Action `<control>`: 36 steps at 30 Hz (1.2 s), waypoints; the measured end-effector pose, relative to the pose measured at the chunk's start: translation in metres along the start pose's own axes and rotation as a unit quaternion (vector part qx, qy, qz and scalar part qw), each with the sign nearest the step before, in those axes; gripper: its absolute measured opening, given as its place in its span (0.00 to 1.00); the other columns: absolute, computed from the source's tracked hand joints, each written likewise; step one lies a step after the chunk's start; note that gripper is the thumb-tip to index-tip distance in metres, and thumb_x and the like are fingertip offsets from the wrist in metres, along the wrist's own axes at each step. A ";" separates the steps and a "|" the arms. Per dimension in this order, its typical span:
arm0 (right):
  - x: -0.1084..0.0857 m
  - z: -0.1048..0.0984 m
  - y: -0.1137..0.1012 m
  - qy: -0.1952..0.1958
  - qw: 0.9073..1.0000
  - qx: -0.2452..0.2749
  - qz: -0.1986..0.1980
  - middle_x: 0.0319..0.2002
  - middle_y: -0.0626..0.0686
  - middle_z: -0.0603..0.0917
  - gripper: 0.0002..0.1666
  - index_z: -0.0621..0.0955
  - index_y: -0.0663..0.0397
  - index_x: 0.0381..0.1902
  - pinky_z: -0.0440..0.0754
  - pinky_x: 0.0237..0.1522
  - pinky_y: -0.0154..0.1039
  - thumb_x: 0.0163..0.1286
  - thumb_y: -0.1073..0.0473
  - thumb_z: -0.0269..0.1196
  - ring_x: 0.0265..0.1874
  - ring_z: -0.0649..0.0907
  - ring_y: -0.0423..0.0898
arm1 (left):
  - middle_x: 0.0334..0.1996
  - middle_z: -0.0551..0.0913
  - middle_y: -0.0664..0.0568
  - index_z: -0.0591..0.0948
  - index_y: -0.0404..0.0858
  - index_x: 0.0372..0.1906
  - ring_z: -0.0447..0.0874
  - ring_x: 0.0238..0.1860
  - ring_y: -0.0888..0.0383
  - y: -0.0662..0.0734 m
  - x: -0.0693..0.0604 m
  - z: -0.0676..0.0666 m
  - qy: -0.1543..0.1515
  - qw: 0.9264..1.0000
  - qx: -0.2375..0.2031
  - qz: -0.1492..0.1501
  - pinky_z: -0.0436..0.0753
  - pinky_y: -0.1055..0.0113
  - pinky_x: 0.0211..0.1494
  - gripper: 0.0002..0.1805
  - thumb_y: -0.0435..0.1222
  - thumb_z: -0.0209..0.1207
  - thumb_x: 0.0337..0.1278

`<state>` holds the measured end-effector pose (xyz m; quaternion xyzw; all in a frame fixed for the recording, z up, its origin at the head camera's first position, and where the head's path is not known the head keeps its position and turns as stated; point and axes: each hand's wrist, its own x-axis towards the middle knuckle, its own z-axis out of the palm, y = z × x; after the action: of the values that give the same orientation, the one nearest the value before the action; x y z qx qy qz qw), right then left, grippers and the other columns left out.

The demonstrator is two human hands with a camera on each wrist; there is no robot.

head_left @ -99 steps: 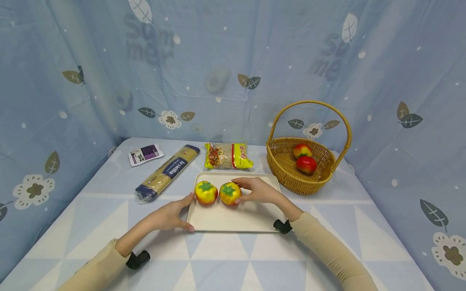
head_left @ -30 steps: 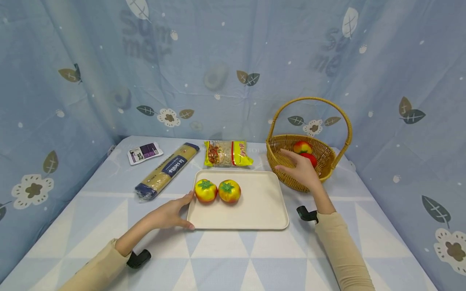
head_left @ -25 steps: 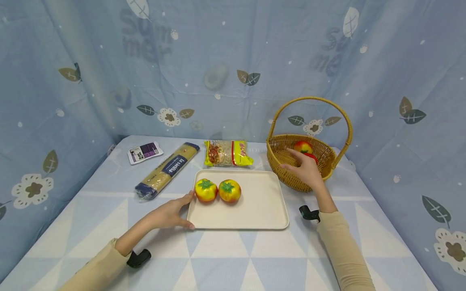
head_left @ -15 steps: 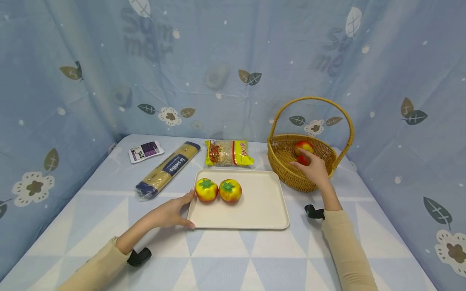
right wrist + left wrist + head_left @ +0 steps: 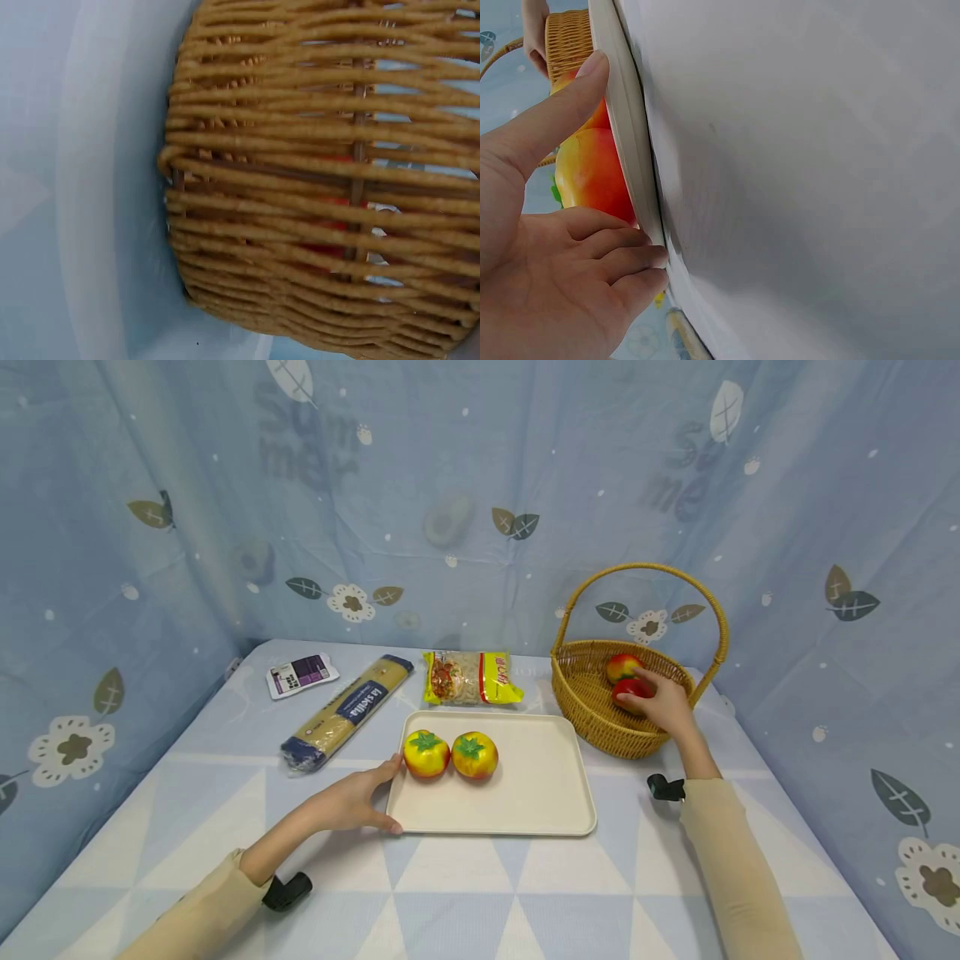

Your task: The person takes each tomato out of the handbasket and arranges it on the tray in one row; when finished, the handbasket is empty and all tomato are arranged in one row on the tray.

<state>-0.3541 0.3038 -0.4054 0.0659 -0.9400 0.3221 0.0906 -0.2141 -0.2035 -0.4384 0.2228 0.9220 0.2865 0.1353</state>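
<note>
My left hand rests at the left edge of a cream tray, thumb at the front corner, fingertips touching the rim. In the left wrist view its fingers meet that rim. Two yellow-red toy persimmons with green leaves sit in the tray's left half. My right hand reaches into the wicker basket, its thumb and fingers bent round a red persimmon. Behind lies another red-yellow persimmon. In the right wrist view the basket's woven wall hides the grasp.
Beyond the tray lies a yellow-ended noodle bag. To its left are a long spaghetti pack and a small white-purple pouch. The basket's tall handle arches over the fruit. Blue curtains stand around the table.
My right hand has left the second persimmon on the tray, moved right into the basket and come round the red persimmon. My left hand has stayed at the tray's edge.
</note>
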 end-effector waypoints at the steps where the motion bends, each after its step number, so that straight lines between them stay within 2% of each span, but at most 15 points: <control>1: 0.001 -0.001 0.001 -0.003 1.000 -0.001 0.003 0.66 0.70 0.67 0.43 0.67 0.64 0.69 0.66 0.63 0.64 0.64 0.48 0.67 0.64 0.66 0.68 | 0.72 0.52 0.33 0.52 0.25 0.72 0.53 0.71 0.39 0.000 0.000 0.000 0.000 1.000 0.000 -0.001 0.57 0.47 0.72 0.62 0.50 0.75 0.38; 12: 0.019 -0.004 0.012 -0.041 0.999 -0.014 0.017 0.65 0.72 0.67 0.41 0.64 0.70 0.68 0.64 0.65 0.61 0.66 0.54 0.66 0.63 0.67 0.67 | 0.71 0.53 0.32 0.52 0.25 0.72 0.53 0.71 0.38 0.002 0.000 0.000 0.000 1.000 0.003 0.001 0.57 0.47 0.72 0.62 0.49 0.75 0.38; 20: 0.024 -0.004 0.011 -0.071 0.996 -0.020 0.045 0.66 0.73 0.64 0.45 0.62 0.68 0.71 0.63 0.65 0.63 0.62 0.57 0.69 0.64 0.65 0.69 | 0.71 0.53 0.32 0.53 0.25 0.72 0.54 0.71 0.38 0.003 -0.001 0.000 0.000 1.000 0.004 0.002 0.57 0.47 0.72 0.62 0.49 0.75 0.37; 28: 0.025 -0.004 0.010 -0.075 0.995 -0.039 0.054 0.65 0.74 0.65 0.43 0.61 0.71 0.69 0.63 0.65 0.64 0.61 0.64 0.67 0.63 0.65 0.70 | 0.71 0.53 0.32 0.53 0.25 0.72 0.54 0.71 0.38 0.004 -0.001 -0.002 0.003 1.000 0.004 -0.001 0.57 0.47 0.72 0.62 0.49 0.75 0.37; 31: 0.023 -0.004 0.009 -0.073 0.995 -0.046 0.048 0.64 0.74 0.66 0.41 0.62 0.73 0.68 0.65 0.64 0.62 0.63 0.62 0.67 0.62 0.67 0.69 | 0.71 0.53 0.32 0.53 0.25 0.72 0.54 0.71 0.38 0.004 -0.001 -0.001 0.003 1.000 0.001 -0.001 0.57 0.47 0.72 0.62 0.48 0.75 0.37; 36: 0.019 -0.005 0.005 -0.071 0.996 -0.048 0.027 0.61 0.74 0.71 0.41 0.65 0.74 0.66 0.70 0.62 0.60 0.66 0.52 0.66 0.59 0.71 0.67 | 0.72 0.52 0.32 0.53 0.25 0.72 0.53 0.71 0.38 0.003 0.000 0.000 0.001 1.000 -0.002 -0.001 0.57 0.47 0.72 0.61 0.48 0.75 0.38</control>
<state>-0.3728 0.3094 -0.4008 0.0587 -0.9600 0.2732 0.0183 -0.2130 -0.2012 -0.4365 0.2212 0.9217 0.2884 0.1354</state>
